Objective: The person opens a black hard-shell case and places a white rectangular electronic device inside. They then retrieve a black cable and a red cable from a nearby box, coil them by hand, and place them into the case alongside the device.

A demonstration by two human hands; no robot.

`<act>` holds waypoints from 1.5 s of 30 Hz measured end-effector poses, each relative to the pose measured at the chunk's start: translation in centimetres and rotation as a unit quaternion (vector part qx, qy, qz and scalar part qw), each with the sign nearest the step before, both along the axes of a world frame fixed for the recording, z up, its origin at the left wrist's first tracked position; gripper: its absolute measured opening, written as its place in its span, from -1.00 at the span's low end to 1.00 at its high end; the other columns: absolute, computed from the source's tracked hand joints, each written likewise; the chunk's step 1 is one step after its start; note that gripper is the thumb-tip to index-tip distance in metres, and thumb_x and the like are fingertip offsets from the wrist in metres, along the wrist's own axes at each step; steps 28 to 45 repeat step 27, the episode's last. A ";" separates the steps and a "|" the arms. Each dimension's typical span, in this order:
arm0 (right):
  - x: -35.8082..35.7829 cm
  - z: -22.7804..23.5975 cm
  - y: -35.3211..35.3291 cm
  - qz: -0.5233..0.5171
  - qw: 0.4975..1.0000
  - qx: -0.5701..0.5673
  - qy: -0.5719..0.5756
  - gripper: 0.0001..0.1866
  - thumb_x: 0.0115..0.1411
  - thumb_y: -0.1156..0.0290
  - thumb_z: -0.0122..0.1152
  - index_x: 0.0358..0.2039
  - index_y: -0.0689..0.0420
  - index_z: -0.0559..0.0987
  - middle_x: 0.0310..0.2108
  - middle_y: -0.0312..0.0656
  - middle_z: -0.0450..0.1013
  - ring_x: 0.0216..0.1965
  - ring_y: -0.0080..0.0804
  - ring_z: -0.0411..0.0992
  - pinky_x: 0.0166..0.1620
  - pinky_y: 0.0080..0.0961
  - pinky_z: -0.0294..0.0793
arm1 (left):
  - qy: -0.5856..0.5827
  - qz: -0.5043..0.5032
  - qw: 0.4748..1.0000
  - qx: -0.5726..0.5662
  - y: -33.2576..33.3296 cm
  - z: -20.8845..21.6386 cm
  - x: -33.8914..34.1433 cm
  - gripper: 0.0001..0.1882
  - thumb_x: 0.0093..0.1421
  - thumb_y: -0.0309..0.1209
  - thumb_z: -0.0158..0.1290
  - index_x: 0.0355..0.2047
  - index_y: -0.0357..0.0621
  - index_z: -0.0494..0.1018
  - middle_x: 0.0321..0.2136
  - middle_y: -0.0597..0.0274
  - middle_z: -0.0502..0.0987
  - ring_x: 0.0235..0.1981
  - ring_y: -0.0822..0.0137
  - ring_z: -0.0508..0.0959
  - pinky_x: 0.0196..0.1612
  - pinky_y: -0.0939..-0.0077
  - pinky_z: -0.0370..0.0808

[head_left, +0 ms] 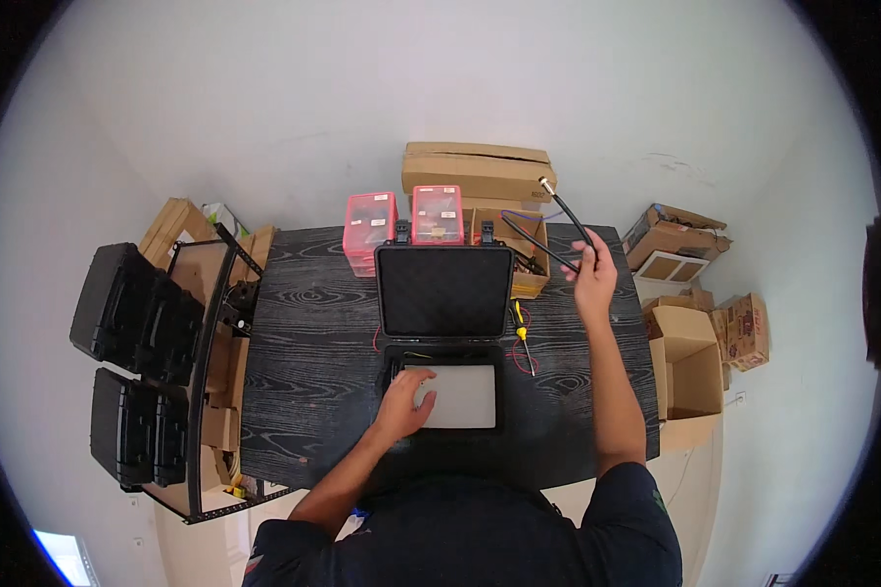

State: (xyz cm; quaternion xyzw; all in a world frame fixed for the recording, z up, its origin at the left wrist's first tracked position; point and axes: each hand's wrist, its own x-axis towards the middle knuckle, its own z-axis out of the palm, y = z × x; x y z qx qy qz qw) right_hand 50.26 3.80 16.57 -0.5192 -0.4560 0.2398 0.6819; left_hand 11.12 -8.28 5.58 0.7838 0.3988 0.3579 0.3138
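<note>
An open black hard case point(444, 293) stands on the table in front of me, its lid raised and lined with dark foam. A flat light-grey panel point(465, 396) fills the case's lower half. My left hand point(402, 403) rests at the panel's left edge, thumb and fingers apart, holding nothing. Up at the right, my right hand point(593, 274) is closed around a black cable point(573, 221) with a metal connector at its tip. A second black length runs from the same hand toward the cardboard box; I cannot tell whether both are one piece.
Two clear-and-red drawer boxes point(370, 225) and an open cardboard box point(531, 284) stand behind the case. A yellow-handled screwdriver point(523, 328) and red wire lie right of it. Black cases point(122, 303) fill a rack at left; cartons point(690, 362) stand at right.
</note>
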 end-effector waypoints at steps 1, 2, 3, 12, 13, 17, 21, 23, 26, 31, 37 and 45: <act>-0.9 0.6 -1.3 0.031 0.999 0.000 0.040 -0.62 0.55 0.40 -0.02 0.30 0.23 0.43 -0.14 -0.23 0.56 -0.45 -0.58 0.54 -0.45 -0.66 0.52 | -0.037 -0.002 0.997 -0.074 0.4 0.0 0.1 -0.59 0.28 -0.39 0.20 0.12 -0.11 0.45 0.12 0.10 0.53 0.01 0.13 0.56 0.06 0.18 0.47; -1.6 1.0 -2.7 0.041 0.998 -0.014 0.040 -0.62 0.55 0.40 -0.02 0.29 0.23 0.43 -0.14 -0.23 0.55 -0.45 -0.58 0.53 -0.45 -0.66 0.52 | -0.073 -0.010 0.986 -0.147 0.9 0.2 0.4 -0.59 0.36 -0.35 0.17 0.18 -0.12 0.42 0.13 0.09 0.52 -0.01 0.15 0.58 0.03 0.21 0.50; -2.5 1.1 -3.9 0.053 0.997 -0.029 0.041 -0.62 0.55 0.40 -0.02 0.29 0.23 0.43 -0.14 -0.23 0.55 -0.45 -0.58 0.53 -0.45 -0.65 0.52 | -0.138 -0.017 0.972 -0.191 1.3 0.5 0.6 -0.55 0.41 -0.25 0.09 0.23 -0.10 0.36 0.13 0.08 0.52 -0.01 0.17 0.59 0.02 0.23 0.51; -9.9 -5.0 -13.1 0.242 0.954 -0.172 0.043 -0.67 0.50 0.53 -0.01 0.21 0.21 0.51 -0.11 -0.14 0.56 -0.32 -0.49 0.57 -0.32 -0.56 0.66 | -0.414 -0.031 0.781 -0.466 2.2 5.7 2.1 -0.30 0.52 0.22 -0.32 0.36 -0.07 0.18 0.12 -0.04 0.53 -0.06 0.13 0.68 -0.13 0.35 0.65; -10.3 -6.2 -13.7 0.258 0.949 -0.182 0.023 -0.68 0.50 0.54 -0.01 0.20 0.20 0.52 -0.06 -0.11 0.54 -0.29 -0.48 0.58 -0.31 -0.55 0.66 | -0.416 -0.034 0.772 -0.480 2.0 5.7 2.0 -0.33 0.53 0.19 -0.31 0.32 -0.09 0.23 0.10 -0.02 0.55 -0.06 0.14 0.69 -0.13 0.35 0.65; -10.8 -6.9 -15.5 0.394 0.900 -0.186 0.025 -0.64 0.48 0.53 0.01 0.25 0.14 0.48 0.22 -0.04 0.40 -0.20 -0.39 0.62 -0.29 -0.54 0.66 | -0.371 -0.014 0.799 -0.473 1.4 3.8 1.6 -0.44 0.56 0.10 -0.25 0.12 -0.13 0.42 0.00 0.00 0.63 -0.07 0.16 0.70 -0.11 0.38 0.66; -9.8 -4.2 -14.9 0.544 0.768 -0.311 0.127 -0.31 0.39 0.08 0.20 0.42 0.06 0.23 0.31 -0.05 0.30 -0.14 -0.27 0.63 -0.30 -0.49 0.67 | -0.337 -0.131 0.800 -0.479 0.7 3.5 1.3 -0.60 0.58 -0.11 -0.16 0.04 -0.17 0.47 -0.08 0.04 0.64 -0.04 0.19 0.69 -0.01 0.32 0.67; -9.9 -4.2 -14.3 0.597 0.717 -0.340 0.119 -0.22 0.35 -0.03 0.23 0.43 0.06 0.21 0.30 -0.06 0.30 -0.13 -0.28 0.64 -0.29 -0.47 0.67 | -0.294 -0.159 0.821 -0.463 0.3 3.6 1.9 -0.63 0.57 -0.14 -0.13 0.06 -0.18 0.47 -0.03 0.08 0.61 0.01 0.22 0.66 0.05 0.29 0.66; -10.3 -6.2 -12.3 0.660 0.634 -0.403 -0.026 -0.01 0.26 -0.18 0.31 0.51 0.00 0.09 0.32 -0.08 0.30 -0.10 -0.24 0.64 -0.18 -0.44 0.68 | -0.212 -0.228 0.853 -0.418 1.5 3.7 1.7 -0.69 0.55 -0.26 -0.07 0.14 -0.15 0.46 0.07 0.20 0.55 0.08 0.29 0.61 0.08 0.26 0.66; -10.6 -7.0 -11.1 0.674 0.601 -0.417 -0.108 0.07 0.22 -0.24 0.34 0.54 -0.04 0.03 0.34 -0.10 0.30 -0.09 -0.22 0.65 -0.15 -0.44 0.69 | -0.187 -0.234 0.872 -0.387 2.1 3.6 1.5 -0.72 0.56 -0.30 -0.07 0.15 -0.11 0.47 0.05 0.25 0.56 0.05 0.33 0.62 0.05 0.30 0.68; -10.6 -7.0 -11.1 0.674 0.601 -0.417 -0.108 0.07 0.22 -0.24 0.34 0.54 -0.04 0.03 0.34 -0.10 0.30 -0.09 -0.22 0.65 -0.15 -0.44 0.69 | -0.187 -0.234 0.872 -0.387 2.1 3.6 1.5 -0.72 0.56 -0.30 -0.07 0.15 -0.11 0.47 0.05 0.25 0.56 0.05 0.33 0.62 0.05 0.30 0.68; -10.6 -7.0 -11.1 0.674 0.601 -0.417 -0.108 0.07 0.22 -0.24 0.34 0.54 -0.04 0.03 0.34 -0.10 0.30 -0.09 -0.22 0.65 -0.15 -0.44 0.69 | -0.187 -0.234 0.872 -0.387 2.1 3.6 1.5 -0.72 0.56 -0.30 -0.07 0.15 -0.11 0.47 0.05 0.25 0.56 0.05 0.33 0.62 0.05 0.30 0.68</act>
